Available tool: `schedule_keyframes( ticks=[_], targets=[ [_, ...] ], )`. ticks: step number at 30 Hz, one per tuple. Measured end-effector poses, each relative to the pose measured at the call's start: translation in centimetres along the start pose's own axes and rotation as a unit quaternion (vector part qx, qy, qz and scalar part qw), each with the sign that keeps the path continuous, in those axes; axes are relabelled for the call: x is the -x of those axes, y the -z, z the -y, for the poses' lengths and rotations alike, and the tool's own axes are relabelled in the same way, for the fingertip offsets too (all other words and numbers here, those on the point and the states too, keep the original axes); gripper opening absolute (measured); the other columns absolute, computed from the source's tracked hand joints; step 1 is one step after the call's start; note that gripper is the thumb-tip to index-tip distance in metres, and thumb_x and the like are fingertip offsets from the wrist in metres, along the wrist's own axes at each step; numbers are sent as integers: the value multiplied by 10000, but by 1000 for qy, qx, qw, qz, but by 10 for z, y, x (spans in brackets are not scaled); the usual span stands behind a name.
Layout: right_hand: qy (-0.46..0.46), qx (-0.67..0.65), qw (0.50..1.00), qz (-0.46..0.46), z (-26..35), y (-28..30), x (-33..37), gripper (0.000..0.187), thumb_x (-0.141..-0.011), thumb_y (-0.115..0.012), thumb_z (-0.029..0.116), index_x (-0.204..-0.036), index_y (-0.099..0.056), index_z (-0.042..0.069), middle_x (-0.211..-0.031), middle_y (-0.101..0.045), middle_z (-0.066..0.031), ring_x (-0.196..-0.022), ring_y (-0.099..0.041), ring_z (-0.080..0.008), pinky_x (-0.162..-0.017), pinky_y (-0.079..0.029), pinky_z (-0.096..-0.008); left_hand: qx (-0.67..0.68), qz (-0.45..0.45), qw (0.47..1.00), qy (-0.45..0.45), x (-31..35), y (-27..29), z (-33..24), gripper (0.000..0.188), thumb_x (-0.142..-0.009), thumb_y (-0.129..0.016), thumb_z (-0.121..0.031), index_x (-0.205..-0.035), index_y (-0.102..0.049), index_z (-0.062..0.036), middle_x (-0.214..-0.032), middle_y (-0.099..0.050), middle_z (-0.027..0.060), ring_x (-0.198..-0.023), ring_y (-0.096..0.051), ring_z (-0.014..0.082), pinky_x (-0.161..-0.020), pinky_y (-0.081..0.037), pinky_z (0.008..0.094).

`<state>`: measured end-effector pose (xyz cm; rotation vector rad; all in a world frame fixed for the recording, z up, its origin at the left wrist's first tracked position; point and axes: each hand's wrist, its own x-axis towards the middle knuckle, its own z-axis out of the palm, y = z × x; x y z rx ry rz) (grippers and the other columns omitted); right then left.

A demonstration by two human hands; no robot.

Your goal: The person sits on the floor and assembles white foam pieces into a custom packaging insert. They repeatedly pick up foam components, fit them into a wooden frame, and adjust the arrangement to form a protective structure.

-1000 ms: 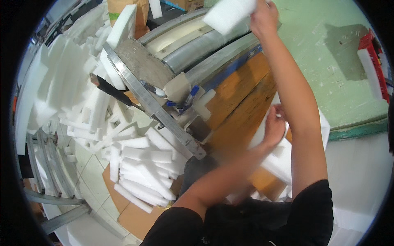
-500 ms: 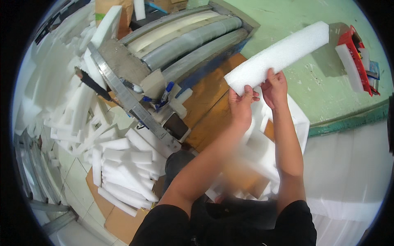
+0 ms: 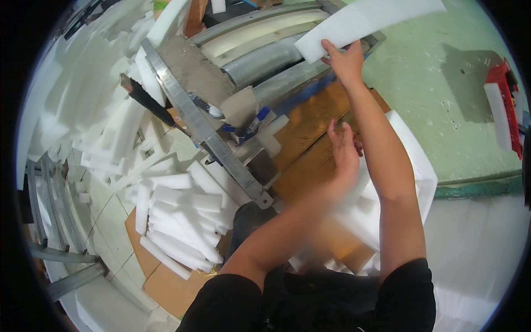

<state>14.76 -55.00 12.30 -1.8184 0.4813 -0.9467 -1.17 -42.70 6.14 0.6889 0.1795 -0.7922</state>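
A long white foam piece (image 3: 368, 25) stretches over the far end of the roller machine and the green surface, its right end near the top of the picture. My right hand (image 3: 345, 61) grips its near edge close to the left end, thumb on top. Lower down, my left hand (image 3: 344, 152) hangs over the brown board (image 3: 310, 127), apart from the foam, its fingers spread and holding nothing. More white foam (image 3: 415, 160) lies below my right forearm, partly hidden by it.
A roller machine (image 3: 265, 61) with a metal bar (image 3: 193, 113) along its left side stands ahead. Several foam strips (image 3: 177, 221) are heaped at the left on cardboard (image 3: 166, 290). A red tray (image 3: 506, 105) sits on the green surface (image 3: 420, 110) at the right.
My left hand has let go of the foam piece and dropped back toward me. My right hand has carried the foam away from me, up and to the left. The view has shifted slightly.
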Motion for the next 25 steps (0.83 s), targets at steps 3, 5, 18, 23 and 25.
schedule_keyframes(
  ticks=[3,5,18,23,25],
  targets=[
    [55,66,996,-35,-11,-19,-15,583,-834,-830,169,-1269,-502,-40,-1060,-719,-221,-991,-725,-291,-731,-589,-399,-22,-1,1000,0,8,4,-6,653,-1100,-462,-425,-1602,-182,-114,-915,-501,42,-659,-456,99,-568,-410,269],
    [91,129,986,-58,-22,-35,-29,567,-837,-822,179,-1265,-514,-28,-1116,-714,-232,-996,-727,-333,-850,-568,-441,-26,2,1000,6,5,9,-6,652,-1103,-451,-423,-1605,-170,-115,-918,-512,41,-638,-432,96,-553,-396,266],
    [-149,-370,908,128,-21,-72,-70,599,-907,-805,298,-1336,-511,1,-1213,-656,-223,-1002,-689,-392,-819,-606,-484,-43,77,996,-34,16,8,13,575,-1054,-537,-321,-1545,-296,-145,-1305,-508,120,-1176,-532,219,-975,-483,379],
    [-119,-373,915,93,52,40,-4,658,-889,-816,366,-1350,-516,4,-1298,-604,-232,-1128,-678,-342,-883,-626,-431,-192,96,976,-48,7,20,35,561,-983,-631,-180,-1488,-388,-156,-1139,-537,71,-927,-555,160,-783,-502,331],
    [-95,-353,928,75,69,99,20,763,-860,-835,427,-1417,-497,29,-1311,-606,-250,-1187,-656,-376,-893,-609,-467,-285,136,947,-63,-7,29,52,684,-936,-704,-178,-1513,-337,-176,-1145,-539,73,-932,-561,158,-780,-503,319]
  ],
)
